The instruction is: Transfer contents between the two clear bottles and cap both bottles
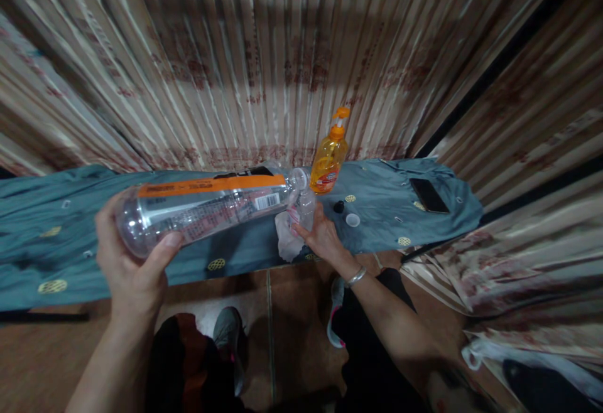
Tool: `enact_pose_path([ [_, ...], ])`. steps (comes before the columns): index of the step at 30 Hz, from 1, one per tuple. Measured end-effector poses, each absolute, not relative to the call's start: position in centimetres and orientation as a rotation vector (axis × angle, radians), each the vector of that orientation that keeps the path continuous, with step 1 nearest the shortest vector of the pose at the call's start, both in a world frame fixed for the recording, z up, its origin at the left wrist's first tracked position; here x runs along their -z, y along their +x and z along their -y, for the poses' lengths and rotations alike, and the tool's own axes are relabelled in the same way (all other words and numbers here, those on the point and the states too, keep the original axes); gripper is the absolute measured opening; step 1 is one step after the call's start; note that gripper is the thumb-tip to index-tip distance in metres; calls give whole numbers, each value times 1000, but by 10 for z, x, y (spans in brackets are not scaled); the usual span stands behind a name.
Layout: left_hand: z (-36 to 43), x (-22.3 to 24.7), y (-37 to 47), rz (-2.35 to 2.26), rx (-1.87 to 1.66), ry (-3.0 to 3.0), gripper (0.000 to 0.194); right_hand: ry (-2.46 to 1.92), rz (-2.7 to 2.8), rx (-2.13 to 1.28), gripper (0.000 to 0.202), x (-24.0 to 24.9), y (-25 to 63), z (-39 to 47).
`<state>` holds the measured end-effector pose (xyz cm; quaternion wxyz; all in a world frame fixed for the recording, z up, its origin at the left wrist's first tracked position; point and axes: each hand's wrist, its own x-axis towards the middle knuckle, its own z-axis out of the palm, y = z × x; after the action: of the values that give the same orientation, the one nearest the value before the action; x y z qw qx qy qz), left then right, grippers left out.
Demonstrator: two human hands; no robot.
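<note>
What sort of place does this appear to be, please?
Probably a room in a home, though I cannot be sure: beige, red-patterned fabric curtains hang behind a long narrow surface covered by a teal cloth with yellow motifs, above a brown tiled floor.

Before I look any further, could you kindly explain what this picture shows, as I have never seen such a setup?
Of course. There is no machine here: a person works with two bare hands, and a camera worn on the head looks forward and down. The left hand grips a large clear bottle near its base, tilted so that its neck points towards the right hand. That one holds a small clear bottle; whether the two mouths touch is hard to tell. On the blue-green cloth stands an orange pump bottle. To its right lie a small black piece, a white cap and a dark phone-like slab. Behind hangs a pleated curtain.
</note>
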<state>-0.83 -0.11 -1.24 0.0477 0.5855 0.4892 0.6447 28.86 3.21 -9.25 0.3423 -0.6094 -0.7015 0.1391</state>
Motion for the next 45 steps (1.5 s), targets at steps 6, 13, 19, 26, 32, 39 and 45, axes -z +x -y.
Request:
enact_pose_path([
  [6, 1, 12, -7, -1487, -1975, 1779, 76, -1573, 1827, -361, 65, 94, 289, -33],
  [13, 6, 5, -1, -1492, -1960, 1761, 77, -1579, 1847, -310, 65, 96, 289, -33],
  [19, 4, 7, -1, -1443, -1985, 1753, 76, -1580, 1841, -353, 68, 93, 289, -33],
  [26, 2, 10, -5, -1478, -1981, 1785, 76, -1608, 1837, -351, 69, 94, 289, -33],
  [32, 2, 10, -5, -1503, -1964, 1810, 76, -1594, 1838, -334, 70, 97, 289, -33],
  [39, 2, 11, -7, -1532, -1945, 1821, 76, -1607, 1834, -358, 68, 94, 289, -32],
  [45, 2, 12, -6, -1500, -1960, 1812, 74, -1590, 1844, -320, 67, 95, 289, -32],
])
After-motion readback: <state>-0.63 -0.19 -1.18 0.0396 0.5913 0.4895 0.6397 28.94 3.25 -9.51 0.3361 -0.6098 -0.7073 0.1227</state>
